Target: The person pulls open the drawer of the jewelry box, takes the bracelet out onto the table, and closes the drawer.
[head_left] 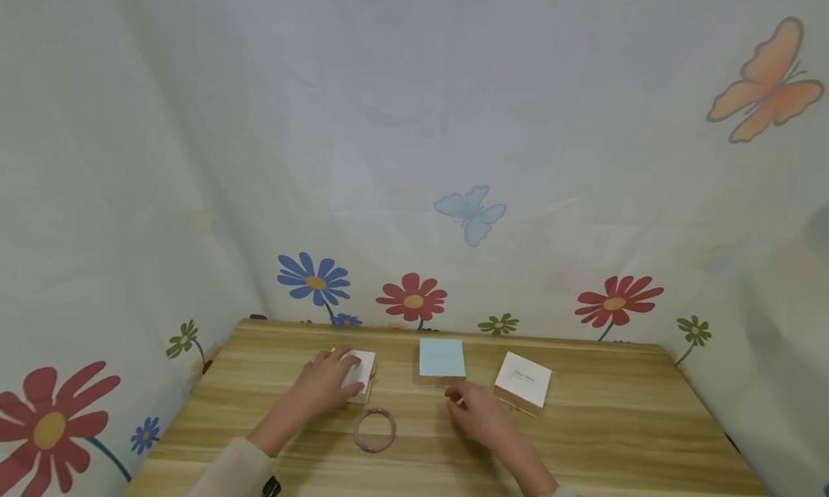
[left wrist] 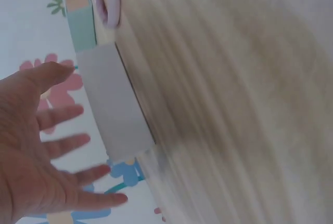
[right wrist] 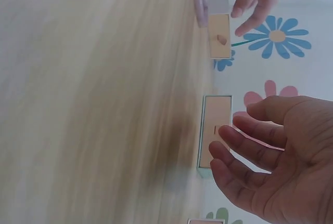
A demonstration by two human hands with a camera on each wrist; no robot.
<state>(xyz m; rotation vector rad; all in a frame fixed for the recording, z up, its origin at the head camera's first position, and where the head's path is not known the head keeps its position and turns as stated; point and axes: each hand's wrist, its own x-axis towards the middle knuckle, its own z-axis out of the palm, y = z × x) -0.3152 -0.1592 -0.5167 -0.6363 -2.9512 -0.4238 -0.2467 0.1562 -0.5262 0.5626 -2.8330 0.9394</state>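
Observation:
My left hand (head_left: 322,383) hovers over a small white box (head_left: 368,365) at the left of the table, fingers spread and holding nothing. In the left wrist view, its thumb and fingers are splayed above the plain side of that white box (left wrist: 115,107). A light blue box (head_left: 442,358) with a tan drawer front lies in the middle. Just before that front is my right hand (head_left: 479,413), its fingers loosely bent with nothing in them; the right wrist view shows the drawer front (right wrist: 212,112) behind the fingertips. A pinkish bangle (head_left: 356,431) lies flat between the hands, nearer me.
Another white box (head_left: 526,376), with small lettering on its lid, lies turned at an angle to the right of my right hand. The wooden table (head_left: 615,425) ends at a cloth backdrop (head_left: 388,123) printed with flowers and butterflies.

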